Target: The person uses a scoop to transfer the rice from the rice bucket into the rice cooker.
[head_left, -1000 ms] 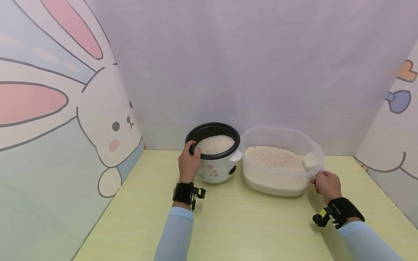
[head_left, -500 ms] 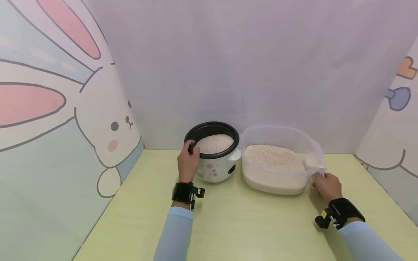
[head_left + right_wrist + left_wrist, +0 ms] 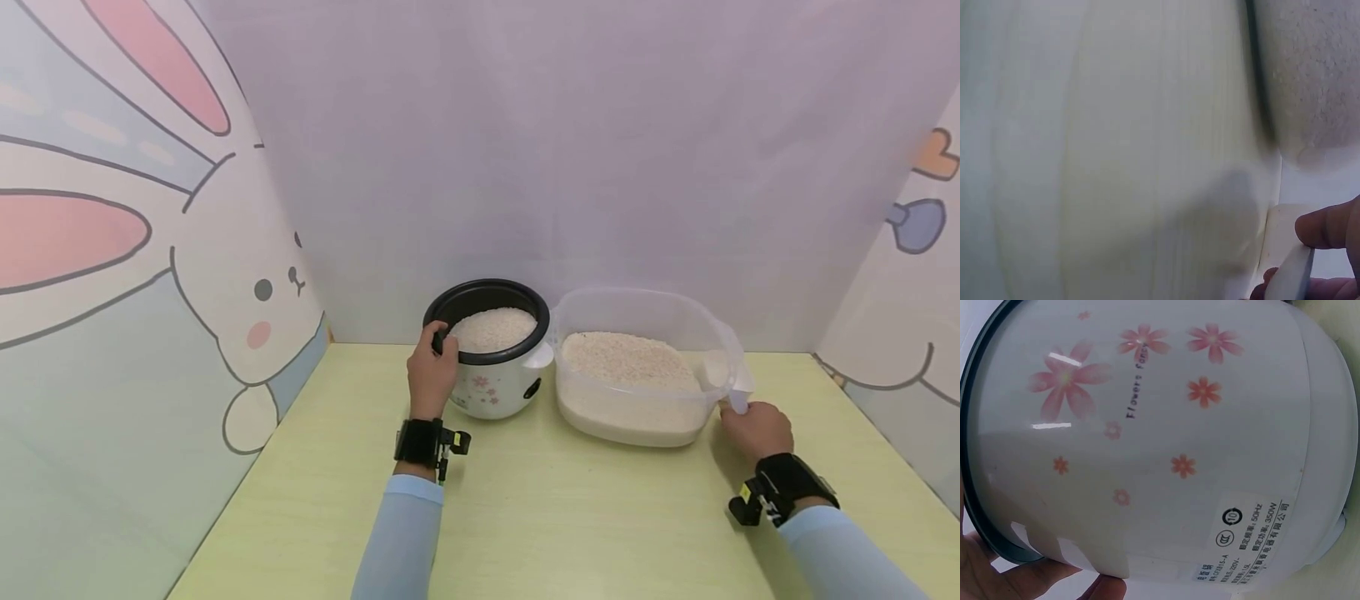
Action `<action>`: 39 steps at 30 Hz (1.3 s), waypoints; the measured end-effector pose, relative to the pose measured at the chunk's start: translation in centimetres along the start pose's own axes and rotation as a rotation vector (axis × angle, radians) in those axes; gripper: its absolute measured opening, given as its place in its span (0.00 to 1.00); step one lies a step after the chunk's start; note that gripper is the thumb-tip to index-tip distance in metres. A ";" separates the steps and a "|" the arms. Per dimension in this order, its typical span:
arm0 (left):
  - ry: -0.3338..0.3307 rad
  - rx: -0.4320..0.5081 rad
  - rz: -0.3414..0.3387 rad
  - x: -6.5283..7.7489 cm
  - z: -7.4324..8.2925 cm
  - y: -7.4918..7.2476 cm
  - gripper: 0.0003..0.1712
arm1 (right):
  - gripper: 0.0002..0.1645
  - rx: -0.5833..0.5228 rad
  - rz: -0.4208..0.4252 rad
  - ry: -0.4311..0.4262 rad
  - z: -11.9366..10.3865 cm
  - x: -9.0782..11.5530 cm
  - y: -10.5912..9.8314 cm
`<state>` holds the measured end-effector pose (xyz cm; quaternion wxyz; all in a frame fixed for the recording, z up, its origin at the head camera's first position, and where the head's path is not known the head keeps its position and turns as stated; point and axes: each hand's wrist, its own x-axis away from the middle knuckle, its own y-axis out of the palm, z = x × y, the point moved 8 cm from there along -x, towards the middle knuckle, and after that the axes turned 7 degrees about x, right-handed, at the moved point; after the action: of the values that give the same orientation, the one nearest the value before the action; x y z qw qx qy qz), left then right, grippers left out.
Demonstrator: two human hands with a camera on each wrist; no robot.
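Note:
A white rice cooker [image 3: 486, 393] with pink flowers stands lidless, rice [image 3: 495, 330] heaped inside its black rim. My left hand [image 3: 432, 375] grips its left side at the rim, and the left wrist view shows those fingers [image 3: 1041, 575] against the flowered wall. To the right is a translucent plastic container [image 3: 633, 427] of rice [image 3: 630, 362]. At its front right corner my right hand [image 3: 757, 429] pinches a flat white plastic tab [image 3: 1291, 275] between thumb and fingers. A white cup-like piece [image 3: 714, 369] shows inside the container's right end.
Both vessels stand side by side on a pale yellow-green table [image 3: 570, 517], close to the lilac cloth backdrop [image 3: 525, 167]. Walls with cartoon rabbit prints [image 3: 247, 333] rise at left and right.
My right hand has shifted slightly right and down, and more of the white tab now shows at the container's corner. My left hand keeps its grip on the rice cooker.

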<state>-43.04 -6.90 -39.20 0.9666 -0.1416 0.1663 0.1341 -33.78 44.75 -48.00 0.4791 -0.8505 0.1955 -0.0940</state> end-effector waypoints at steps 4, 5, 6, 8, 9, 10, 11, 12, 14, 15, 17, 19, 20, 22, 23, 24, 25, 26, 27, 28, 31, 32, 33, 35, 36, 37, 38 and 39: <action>-0.002 0.002 0.004 0.0 0.0 0.0 0.22 | 0.22 0.037 -0.028 0.040 0.4 0.0 -0.1; -0.003 0.005 0.006 0.0 0.1 0.0 0.22 | 0.21 0.040 -0.042 0.054 0.6 0.0 -0.1; -0.004 0.006 0.007 0.0 0.1 0.0 0.21 | 0.21 0.040 -0.055 0.065 0.7 0.0 -0.1; -0.007 0.004 0.008 0.0 0.0 0.0 0.21 | 0.21 0.041 -0.076 0.074 0.9 0.0 0.0; -0.008 0.003 0.009 0.0 0.0 0.0 0.21 | 0.21 0.043 -0.083 0.073 0.9 -0.1 0.1; -0.009 0.001 0.009 0.1 0.0 0.0 0.21 | 0.21 0.043 -0.087 0.069 1.0 -0.1 0.1; -0.010 -0.001 0.009 0.1 0.0 0.0 0.21 | 0.21 0.044 -0.090 0.061 1.0 -0.1 0.2; -0.011 -0.002 0.009 0.1 0.0 -0.1 0.22 | 0.22 0.046 -0.092 0.055 1.0 0.0 0.2; -0.013 -0.008 0.010 0.2 -0.1 -0.1 0.23 | 0.23 0.045 -0.099 0.038 1.0 0.0 0.3; -0.013 -0.009 0.012 0.2 -0.2 -0.1 0.23 | 0.23 0.046 -0.103 0.032 0.9 0.0 0.3; -0.010 -0.014 0.014 0.2 -0.2 -0.1 0.24 | 0.25 0.049 -0.106 0.023 0.9 0.1 0.3; -0.008 -0.016 0.013 0.1 -0.2 -0.1 0.26 | 0.26 0.048 -0.101 0.024 0.9 0.1 0.2; -0.006 -0.015 0.009 0.0 -0.1 -0.1 0.26 | 0.27 0.050 -0.093 0.029 0.9 0.1 0.1; -0.007 -0.017 0.000 -0.1 0.0 0.0 0.28 | 0.30 0.056 -0.067 0.033 1.0 0.1 0.0; -0.006 -0.018 -0.005 -0.2 0.0 0.1 0.28 | 0.32 0.058 -0.055 0.037 1.0 0.2 0.0; -0.008 -0.018 -0.012 -0.2 0.0 0.2 0.29 | 0.34 0.061 -0.039 0.046 1.0 0.2 -0.1; -0.006 -0.020 -0.017 -0.2 0.0 0.2 0.30 | 0.36 0.065 -0.018 0.052 1.0 0.2 -0.2; -0.002 -0.020 -0.022 -0.2 0.1 0.2 0.30 | 0.38 0.070 0.003 0.051 1.0 0.2 -0.3; 0.001 -0.021 -0.025 -0.2 0.1 0.1 0.31 | 0.39 0.073 0.025 0.042 0.8 0.3 -0.3; 0.006 -0.022 -0.029 -0.2 0.1 0.1 0.32 | 0.40 0.076 0.040 0.031 0.6 0.4 -0.3; 0.008 -0.025 -0.039 -0.1 0.2 0.0 0.34 | 0.41 0.081 0.068 -0.018 -0.4 0.7 -0.5; 0.007 -0.026 -0.042 0.0 0.3 -0.1 0.35 | 0.40 0.082 0.067 -0.040 -0.8 0.8 -0.5; 0.003 -0.031 -0.045 0.0 0.2 -0.1 0.36 | 0.40 0.080 0.064 -0.057 -1.2 0.9 -0.5; -0.008 -0.037 -0.057 0.0 0.3 -0.1 0.37 | 0.39 0.079 0.052 -0.083 -1.9 1.2 -0.7; -0.013 -0.041 -0.065 0.0 0.2 0.0 0.37 | 0.38 0.077 0.046 -0.096 -2.1 1.4 -0.7; -0.016 -0.042 -0.073 0.0 0.3 0.0 0.38 | 0.37 0.078 0.041 -0.112 -2.4 1.5 -0.7; -0.017 -0.046 -0.082 0.0 0.3 0.2 0.38 | 0.38 0.080 0.036 -0.123 -2.6 1.7 -0.8; -0.016 -0.049 -0.094 0.0 0.3 0.3 0.38 | 0.38 0.085 0.034 -0.135 -2.7 2.0 -0.9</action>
<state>-43.06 -6.56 -39.00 0.9694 -0.1717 0.1486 0.0939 -32.76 42.18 -45.89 0.5283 -0.8305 0.1729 -0.0365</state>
